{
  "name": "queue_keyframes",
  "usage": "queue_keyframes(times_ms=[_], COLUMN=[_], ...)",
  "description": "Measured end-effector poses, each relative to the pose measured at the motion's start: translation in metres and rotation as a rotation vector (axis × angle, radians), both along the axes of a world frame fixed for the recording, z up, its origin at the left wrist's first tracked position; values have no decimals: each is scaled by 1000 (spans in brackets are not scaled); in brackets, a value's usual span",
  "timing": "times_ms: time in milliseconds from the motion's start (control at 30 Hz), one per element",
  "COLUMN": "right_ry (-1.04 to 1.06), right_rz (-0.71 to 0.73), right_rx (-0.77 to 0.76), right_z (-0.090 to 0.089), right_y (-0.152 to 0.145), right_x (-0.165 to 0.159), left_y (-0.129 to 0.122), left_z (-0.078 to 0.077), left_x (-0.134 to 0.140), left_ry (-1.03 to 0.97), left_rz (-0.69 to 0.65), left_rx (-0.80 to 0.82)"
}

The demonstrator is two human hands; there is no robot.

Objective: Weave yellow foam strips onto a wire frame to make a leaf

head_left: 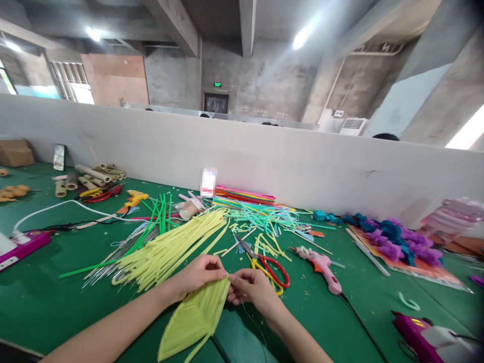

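A leaf-shaped piece made of yellow pipe cleaners (189,322) hangs tilted at the front of the table. My left hand (202,275) is closed on its upper edge, thumb on top. At the leaf's top corner, my right hand (251,290) pinches with thumb and forefinger; a thin wire (254,322) trails down from these fingers. What exactly lies between the right fingertips is too small to make out. Just beyond the right hand lie scissors (270,272) with red and yellow handles. A bundle of loose yellow pipe cleaners (170,247) spreads behind my left hand.
A pink glue gun (321,267) with its cord lies to the right. Purple and blue fuzzy flowers (393,242) rest at far right. Power strips (28,247) sit at both sides. A yellow glue gun (136,198), bamboo pieces (94,176) and a white partition (159,146) are farther back.
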State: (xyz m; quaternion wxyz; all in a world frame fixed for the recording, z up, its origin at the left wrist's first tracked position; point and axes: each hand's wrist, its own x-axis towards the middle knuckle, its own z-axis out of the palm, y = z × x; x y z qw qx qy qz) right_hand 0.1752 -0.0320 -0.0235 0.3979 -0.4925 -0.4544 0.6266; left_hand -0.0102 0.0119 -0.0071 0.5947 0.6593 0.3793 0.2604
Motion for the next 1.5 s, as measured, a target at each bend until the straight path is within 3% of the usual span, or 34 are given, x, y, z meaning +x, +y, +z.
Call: queue_keyframes(times_ms=[333, 533, 700, 1000, 1500], right_ry=[-17, -41, -18, -1, 17], right_rz=[15, -12, 71, -19, 19], right_rx=[11, -9, -8, 9, 2], right_z=[-1, 3, 3, 5, 2], right_y=[-1, -1, -1, -2, -1], right_x=[-2, -3, -4, -4, -4], left_y=[2, -2, -2, -4, -1], left_z=[0, 2, 7, 9, -4], left_x=[-1, 1, 0, 0, 0], left_ry=[5, -17, -14, -31, -63], left_rz=[-43, 16, 75, 93, 53], left_rx=[-37, -63, -65, -28, -69])
